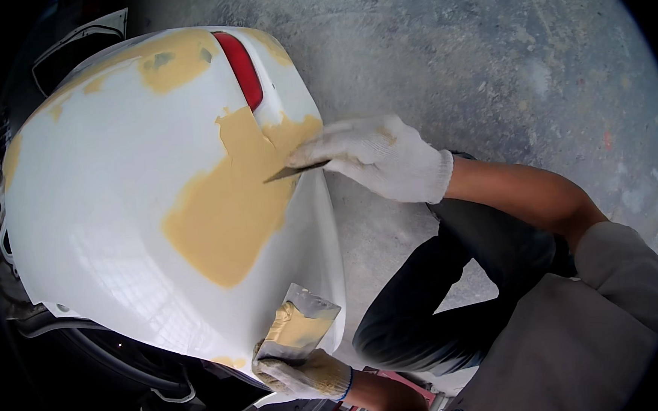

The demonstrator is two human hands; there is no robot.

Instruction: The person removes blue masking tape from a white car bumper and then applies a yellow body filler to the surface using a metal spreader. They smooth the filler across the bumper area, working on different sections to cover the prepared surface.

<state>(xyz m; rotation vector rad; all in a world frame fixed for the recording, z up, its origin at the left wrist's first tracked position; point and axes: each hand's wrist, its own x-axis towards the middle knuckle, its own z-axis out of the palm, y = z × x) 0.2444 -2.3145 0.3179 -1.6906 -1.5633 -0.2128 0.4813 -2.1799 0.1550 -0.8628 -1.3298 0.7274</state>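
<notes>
A white car bumper carries a broad patch of tan body filler, with more filler around its red lamp. My right hand, in a white knit glove, is closed on a thin putty spreader, seen nearly edge-on, over the patch's right part. Whether the blade touches the filler is hard to tell. By the bumper's near end, my left hand, in a stained glove, grips a flat metal putty plate. A lump of tan filler lies on the plate.
Concrete floor stretches to the right of the bumper. My bent legs are close beside it. A dark wheel-arch opening lies below left. Another car part with a white edge stands at the upper left.
</notes>
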